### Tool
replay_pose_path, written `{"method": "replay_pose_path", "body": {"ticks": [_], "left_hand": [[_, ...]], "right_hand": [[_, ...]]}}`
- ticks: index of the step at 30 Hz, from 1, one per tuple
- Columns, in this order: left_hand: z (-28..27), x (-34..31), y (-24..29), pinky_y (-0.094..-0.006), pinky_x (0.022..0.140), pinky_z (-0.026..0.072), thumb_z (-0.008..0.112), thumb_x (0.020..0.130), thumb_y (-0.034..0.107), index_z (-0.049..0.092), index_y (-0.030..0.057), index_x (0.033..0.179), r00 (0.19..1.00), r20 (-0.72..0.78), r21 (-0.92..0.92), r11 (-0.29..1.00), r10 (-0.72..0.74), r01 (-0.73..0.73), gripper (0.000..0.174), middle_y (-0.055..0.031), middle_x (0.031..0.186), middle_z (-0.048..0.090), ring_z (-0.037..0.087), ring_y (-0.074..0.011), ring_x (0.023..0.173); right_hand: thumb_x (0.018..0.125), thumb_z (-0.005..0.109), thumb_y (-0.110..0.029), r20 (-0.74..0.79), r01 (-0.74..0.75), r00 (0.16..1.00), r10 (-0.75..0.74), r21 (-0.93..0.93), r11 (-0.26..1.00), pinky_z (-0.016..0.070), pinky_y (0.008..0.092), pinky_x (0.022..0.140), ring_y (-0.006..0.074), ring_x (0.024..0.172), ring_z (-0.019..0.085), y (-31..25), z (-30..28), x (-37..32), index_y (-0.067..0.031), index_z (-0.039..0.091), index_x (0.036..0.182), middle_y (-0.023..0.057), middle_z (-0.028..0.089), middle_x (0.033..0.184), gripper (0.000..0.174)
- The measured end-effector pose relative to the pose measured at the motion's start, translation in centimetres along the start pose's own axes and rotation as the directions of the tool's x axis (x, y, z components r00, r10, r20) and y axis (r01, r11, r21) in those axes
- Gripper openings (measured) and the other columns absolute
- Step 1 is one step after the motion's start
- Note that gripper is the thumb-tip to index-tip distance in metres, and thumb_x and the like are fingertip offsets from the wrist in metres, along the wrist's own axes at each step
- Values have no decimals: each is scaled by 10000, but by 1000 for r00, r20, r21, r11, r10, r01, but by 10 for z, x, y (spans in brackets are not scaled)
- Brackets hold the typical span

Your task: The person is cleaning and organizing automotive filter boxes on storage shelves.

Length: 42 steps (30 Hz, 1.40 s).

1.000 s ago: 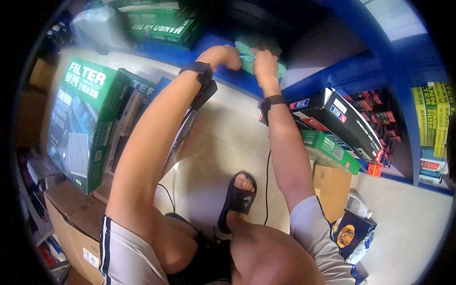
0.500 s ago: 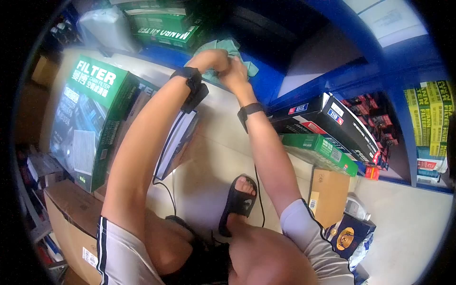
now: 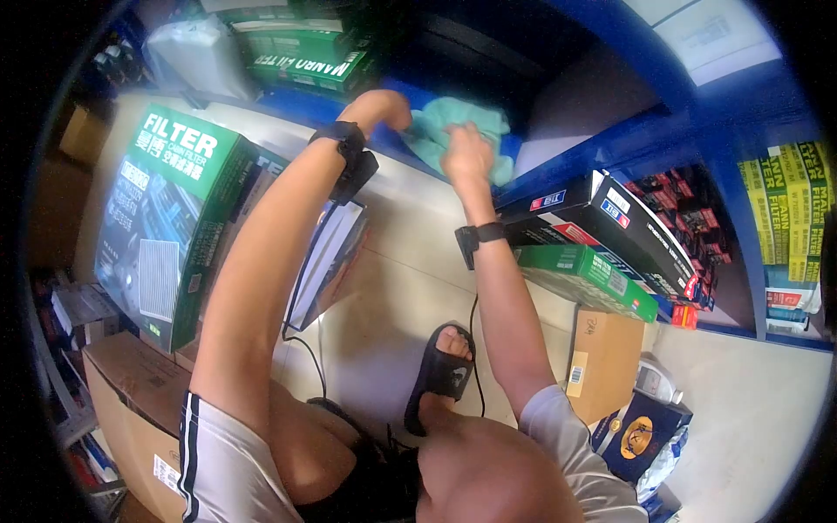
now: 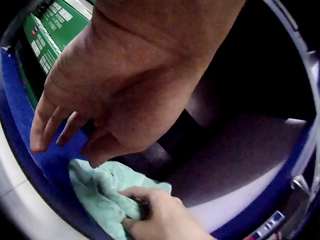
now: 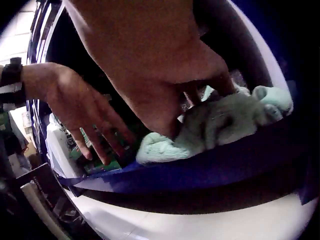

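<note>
A pale green cloth (image 3: 488,122) lies bunched on the blue shelf ledge (image 4: 37,172). My right hand (image 3: 468,155) grips it, with thumb and fingers dug into the folds in the right wrist view, where the cloth (image 5: 220,120) bulges on both sides of them. To the left of the cloth is my left hand (image 3: 381,109), holding nothing. Its fingers hang loosely downward over the ledge in the left wrist view, just above one end of the cloth (image 4: 95,185).
Green filter boxes (image 3: 301,61) stand on the shelf to the left, beside a white wrapped package (image 3: 199,57). A black box (image 3: 610,227) and a green box (image 3: 593,279) lean at the right. A large filter box (image 3: 161,227) stands at the left; a cable (image 3: 475,349) trails across the floor.
The hands came together over the cloth on the left, then parted. The right hand has moved back right with the cloth, and the left hand has come off it.
</note>
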<state>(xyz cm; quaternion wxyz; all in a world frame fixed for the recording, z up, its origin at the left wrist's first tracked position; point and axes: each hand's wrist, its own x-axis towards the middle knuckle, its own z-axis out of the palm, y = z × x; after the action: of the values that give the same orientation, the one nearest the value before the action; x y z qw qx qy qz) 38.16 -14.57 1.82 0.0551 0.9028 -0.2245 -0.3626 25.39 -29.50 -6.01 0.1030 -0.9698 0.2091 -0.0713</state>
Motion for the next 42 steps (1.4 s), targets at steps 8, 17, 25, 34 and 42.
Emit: {"method": "replay_pose_path", "body": {"ticks": [8,17,25,34,42], "left_hand": [[-1,5,-24,-500,869,657,631,945,198,693,116,1388,968,-228,-91,988,103,-127,455,-175,1328,721,731,-409,1138],[15,53,-71,-466,1077,546,657,876,159,761,116,1304,888,-385,-42,957,251,-288,443,-243,1282,730,696,-416,1210],[13,61,-79,-477,1024,549,585,894,149,661,-15,1379,913,-241,-80,931,328,-356,517,-311,1305,694,689,-442,1195],[14,46,-75,-464,1186,443,552,931,198,532,-18,1530,939,-265,-113,960,219,-255,637,-325,1483,585,555,-442,1410],[24,73,-79,-451,1200,430,597,927,230,431,4,1611,886,-368,-149,923,281,-355,739,-315,1511,570,528,-435,1436]], "right_hand": [[819,751,-69,-77,243,970,-232,393,887,509,471,1058,421,1181,590,-67,56,40,-121,751,1176,81,676,1342,361],[786,848,-213,252,30,967,-32,15,999,556,469,1079,325,1287,670,14,-25,60,-301,753,1345,112,620,1484,574],[854,785,-205,126,219,970,-210,-61,974,588,479,991,462,1274,620,-40,18,54,-187,692,1375,145,601,1452,530],[914,634,-117,292,194,925,-241,182,964,560,517,1031,392,1336,620,-83,21,120,-179,706,1377,212,633,1456,472],[968,576,-159,236,174,956,-176,33,984,461,496,1169,439,1391,570,-61,34,150,-39,673,1411,260,581,1519,470]]}}
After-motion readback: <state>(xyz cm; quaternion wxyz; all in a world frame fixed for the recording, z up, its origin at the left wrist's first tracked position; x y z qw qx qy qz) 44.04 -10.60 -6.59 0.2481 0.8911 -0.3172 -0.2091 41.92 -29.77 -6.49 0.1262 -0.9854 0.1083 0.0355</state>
